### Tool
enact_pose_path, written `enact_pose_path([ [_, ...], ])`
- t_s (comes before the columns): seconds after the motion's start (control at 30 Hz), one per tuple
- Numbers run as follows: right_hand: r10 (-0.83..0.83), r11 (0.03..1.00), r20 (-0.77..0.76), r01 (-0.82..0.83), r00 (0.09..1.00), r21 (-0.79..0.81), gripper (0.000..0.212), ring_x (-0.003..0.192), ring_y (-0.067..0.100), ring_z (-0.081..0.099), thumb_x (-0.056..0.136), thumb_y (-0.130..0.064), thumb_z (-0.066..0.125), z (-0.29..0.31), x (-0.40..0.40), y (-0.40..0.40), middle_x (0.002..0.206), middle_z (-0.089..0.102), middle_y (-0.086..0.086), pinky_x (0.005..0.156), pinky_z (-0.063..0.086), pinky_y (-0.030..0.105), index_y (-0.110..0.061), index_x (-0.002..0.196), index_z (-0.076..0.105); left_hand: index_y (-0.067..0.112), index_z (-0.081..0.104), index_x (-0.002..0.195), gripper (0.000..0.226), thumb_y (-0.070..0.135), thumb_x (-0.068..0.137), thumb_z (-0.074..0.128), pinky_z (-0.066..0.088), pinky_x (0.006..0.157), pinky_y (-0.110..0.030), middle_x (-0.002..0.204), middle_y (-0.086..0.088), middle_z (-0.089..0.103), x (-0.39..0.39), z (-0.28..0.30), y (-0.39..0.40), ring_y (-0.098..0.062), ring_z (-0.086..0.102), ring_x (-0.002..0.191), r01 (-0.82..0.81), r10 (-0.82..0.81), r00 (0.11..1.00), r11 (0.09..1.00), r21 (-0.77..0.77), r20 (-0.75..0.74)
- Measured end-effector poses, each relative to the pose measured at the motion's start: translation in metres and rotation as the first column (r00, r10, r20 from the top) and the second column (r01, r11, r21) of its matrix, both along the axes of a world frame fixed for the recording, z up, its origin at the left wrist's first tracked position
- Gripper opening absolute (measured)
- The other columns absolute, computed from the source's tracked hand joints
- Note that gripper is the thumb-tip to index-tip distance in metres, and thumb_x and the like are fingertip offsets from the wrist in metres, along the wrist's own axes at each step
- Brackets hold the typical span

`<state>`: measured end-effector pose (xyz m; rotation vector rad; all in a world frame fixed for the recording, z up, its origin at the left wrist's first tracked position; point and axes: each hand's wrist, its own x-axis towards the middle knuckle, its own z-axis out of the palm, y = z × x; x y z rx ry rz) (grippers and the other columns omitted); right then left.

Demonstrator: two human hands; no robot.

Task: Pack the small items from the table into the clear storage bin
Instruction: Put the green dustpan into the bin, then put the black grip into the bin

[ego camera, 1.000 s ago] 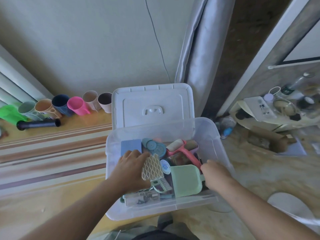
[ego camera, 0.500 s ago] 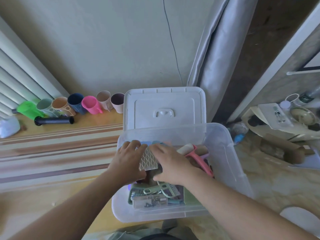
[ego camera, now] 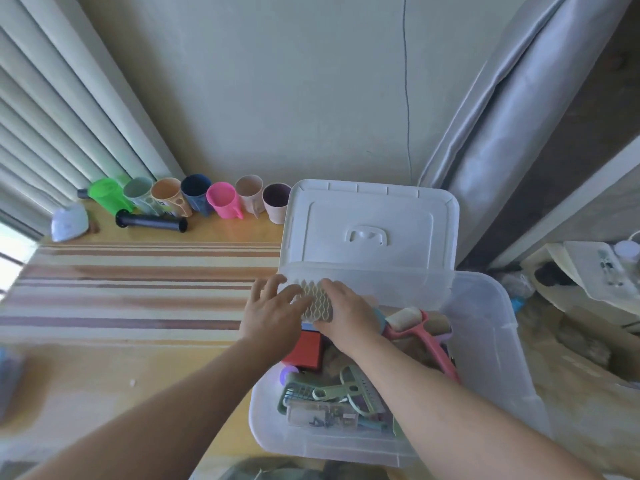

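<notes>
Both hands are down in the clear storage bin [ego camera: 485, 344] at its far left corner, working a white lattice-patterned piece [ego camera: 317, 303] between them: the left hand [ego camera: 272, 315] has its fingers spread and flat against the piece's left edge, the right hand [ego camera: 348, 315] lies with fingers extended over its right side, so the piece is pressed between two open palms rather than pinched. My read is they are tucking it upright against the bin's back wall, where a flat thing takes least room. The bin sits at the table's right edge and is well filled: a red box [ego camera: 304, 349] just under the hands, a pink lint roller [ego camera: 420, 332] angled along the right, a pale green comb [ego camera: 360, 393] and a small clear case [ego camera: 322, 415] toward the near wall. The white lid [ego camera: 369, 230] lies behind the bin, its near edge overhanging the back rim, and that could crowd the hands. Along the wall, well apart, stands a row of coloured cups [ego camera: 221, 199] with a black tube [ego camera: 152, 224] lying in front on the striped cloth [ego camera: 121, 292].
</notes>
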<state>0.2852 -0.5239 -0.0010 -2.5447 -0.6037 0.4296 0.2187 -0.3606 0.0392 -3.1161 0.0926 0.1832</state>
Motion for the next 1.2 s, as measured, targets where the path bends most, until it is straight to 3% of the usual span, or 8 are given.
enact_pose_path([
  [0.13, 0.045, 0.995, -0.077, -0.052, 0.996, -0.082, 0.085, 0.135, 0.027, 0.052, 0.085, -0.056, 0.080, 0.011, 0.004, -0.003, 0.151, 0.047, -0.008, 0.103, 0.051, 0.048, -0.035, 0.154, 0.037, 0.038, 0.067, 0.131, 0.044, 0.045, 0.088, 0.065, 0.029, 0.116, -0.049, 0.140, 0.010, 0.061, -0.001, -0.002, 0.011, -0.031, 0.043, 0.140, 0.060, -0.061, 0.998, 0.995, -0.074, -0.003],
  [0.2, 0.074, 0.990, -0.015, -0.075, 0.997, -0.118, 0.079, 0.132, 0.025, 0.048, 0.083, -0.066, 0.073, 0.024, 0.011, 0.003, 0.144, 0.044, -0.009, 0.100, 0.052, 0.049, -0.041, 0.151, 0.041, 0.039, 0.071, 0.125, 0.038, 0.045, 0.088, 0.067, 0.038, 0.112, -0.049, 0.137, 0.008, 0.063, 0.000, 0.001, 0.030, -0.028, 0.049, 0.133, 0.070, -0.057, 0.995, 0.982, -0.174, 0.077],
  [0.3, 0.136, 0.990, 0.118, -0.132, 0.984, -0.042, 0.068, 0.119, 0.021, 0.046, 0.084, -0.060, 0.073, 0.047, 0.020, 0.032, 0.127, 0.044, -0.008, 0.090, 0.054, 0.039, -0.037, 0.144, 0.052, 0.042, 0.065, 0.128, 0.040, 0.043, 0.088, 0.064, 0.040, 0.109, -0.050, 0.139, 0.009, 0.058, 0.003, 0.010, 0.077, -0.023, 0.045, 0.132, -0.100, 0.147, 0.980, 0.948, -0.303, 0.137],
  [0.5, 0.273, 0.959, 0.151, -0.281, 0.950, 0.036, 0.070, 0.131, 0.019, 0.042, 0.084, -0.059, 0.051, 0.064, 0.031, 0.160, 0.140, 0.047, -0.006, 0.099, 0.051, 0.038, -0.028, 0.147, 0.054, 0.047, 0.045, 0.144, 0.058, 0.045, 0.088, 0.062, 0.035, 0.114, -0.055, 0.153, 0.007, 0.039, 0.006, 0.005, 0.226, -0.029, 0.033, 0.141, -0.430, 0.447, 0.894, 0.854, -0.294, -0.008],
  [0.87, 0.361, 0.898, -0.067, -0.366, 0.930, -0.246, 0.064, 0.146, 0.030, 0.035, 0.096, -0.028, 0.065, -0.045, 0.103, 0.459, 0.167, 0.024, -0.006, 0.109, 0.048, 0.051, -0.023, 0.155, 0.042, 0.046, 0.036, 0.150, 0.065, 0.042, 0.090, 0.059, 0.028, 0.119, -0.052, 0.166, 0.000, 0.018, 0.019, -0.096, 0.491, -0.031, 0.021, 0.150, -0.539, 0.496, 0.839, 0.815, -0.211, -0.225],
  [1.0, 0.283, 0.919, -0.038, -0.282, 0.958, -0.275, 0.050, 0.136, 0.033, 0.053, 0.097, -0.021, 0.059, -0.085, 0.130, 0.524, 0.158, 0.042, 0.001, 0.105, 0.050, 0.049, -0.016, 0.146, 0.051, 0.045, 0.030, 0.152, 0.071, 0.039, 0.089, 0.062, 0.030, 0.118, -0.054, 0.167, -0.003, 0.014, 0.036, -0.131, 0.536, -0.035, 0.020, 0.149, -0.540, 0.480, 0.834, 0.812, -0.224, -0.272],
  [1.07, 0.246, 0.921, -0.007, -0.236, 0.969, -0.308, 0.040, 0.130, 0.034, 0.057, 0.099, -0.026, 0.060, -0.100, 0.138, 0.539, 0.149, 0.049, 0.004, 0.099, 0.053, 0.049, -0.017, 0.137, 0.055, 0.045, 0.029, 0.152, 0.072, 0.037, 0.089, 0.063, 0.030, 0.118, -0.053, 0.167, -0.004, 0.013, 0.045, -0.142, 0.549, -0.036, 0.018, 0.150, -0.528, 0.473, 0.845, 0.810, -0.254, -0.249],
  [1.2, 0.240, 0.877, 0.087, -0.178, 0.967, -0.446, 0.045, 0.125, 0.034, 0.054, 0.088, -0.051, 0.074, -0.115, 0.141, 0.552, 0.138, 0.053, 0.010, 0.094, 0.050, 0.043, -0.021, 0.120, 0.063, 0.045, 0.025, 0.152, 0.078, 0.028, 0.088, 0.066, 0.030, 0.119, -0.056, 0.166, -0.005, 0.013, 0.057, -0.152, 0.566, -0.040, 0.019, 0.149, -0.527, 0.491, 0.850, 0.793, -0.306, -0.192],
])
